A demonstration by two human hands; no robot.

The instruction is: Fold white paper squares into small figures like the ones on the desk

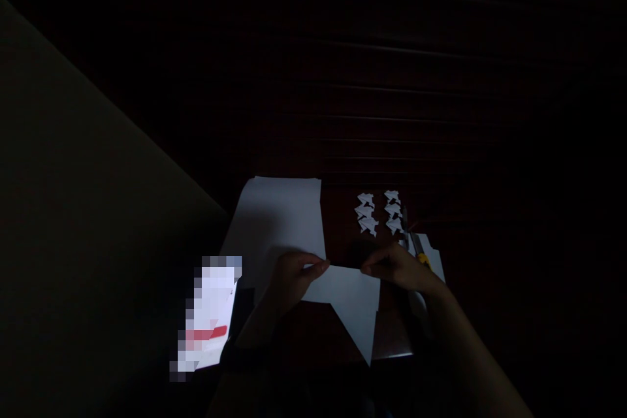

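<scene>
Both hands grip the upper edge of a white sheet of paper (350, 290) with a folded, slanted lower part that ends in a point toward me. My left hand (294, 277) pinches the edge left of its middle, thumb on top. Farther right, my right hand (399, 268) pinches the same edge between thumb and fingers. Large white paper (284, 215) lies flat on the dark table beyond my left hand. Past my right hand, several small folded paper figures (366, 211) stand in two columns.
A lit screen (213, 313), partly blurred out, leans at the left. Right of the figures lie a yellow-and-black cutter (424, 260) and white paper scraps (434, 249). A pale wall (73, 176) rises at left; the room is very dark.
</scene>
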